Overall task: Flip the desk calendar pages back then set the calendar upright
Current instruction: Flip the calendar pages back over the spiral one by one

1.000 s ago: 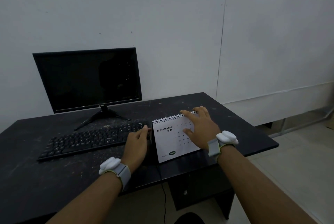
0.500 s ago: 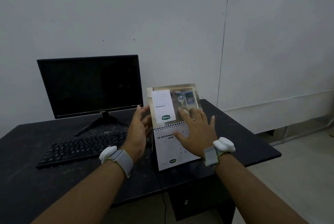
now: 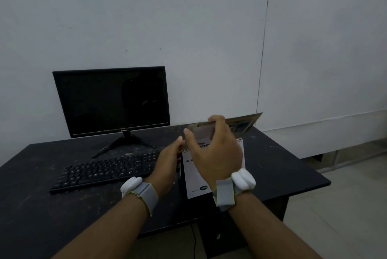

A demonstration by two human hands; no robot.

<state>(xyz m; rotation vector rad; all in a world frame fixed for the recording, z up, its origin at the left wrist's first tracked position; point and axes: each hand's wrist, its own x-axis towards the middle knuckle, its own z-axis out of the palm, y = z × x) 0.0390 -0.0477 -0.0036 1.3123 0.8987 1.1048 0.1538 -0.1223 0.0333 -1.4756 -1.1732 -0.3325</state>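
Head view: one wide shot, pretty dim
Calendar: white spiral-bound desk calendar point(image 3: 195, 177) lying on the scuffed black desk point(image 3: 282, 166), right of the black keyboard point(image 3: 109, 169)
Right hand point(image 3: 213, 152): fingers pinching a lifted page point(image 3: 240, 123) at its top edge
Left hand point(image 3: 167, 166): at the calendar's left edge, fingers loosely extended; can't tell if it's gripping
Behind: dark monitor point(image 3: 112, 99)

- Your desk point(image 3: 282, 175) is black and pretty scuffed up, dusty too.
- Sitting on it: the monitor point(image 3: 111, 99), a keyboard point(image 3: 104, 170), and the desk calendar point(image 3: 193, 179) near the front edge.
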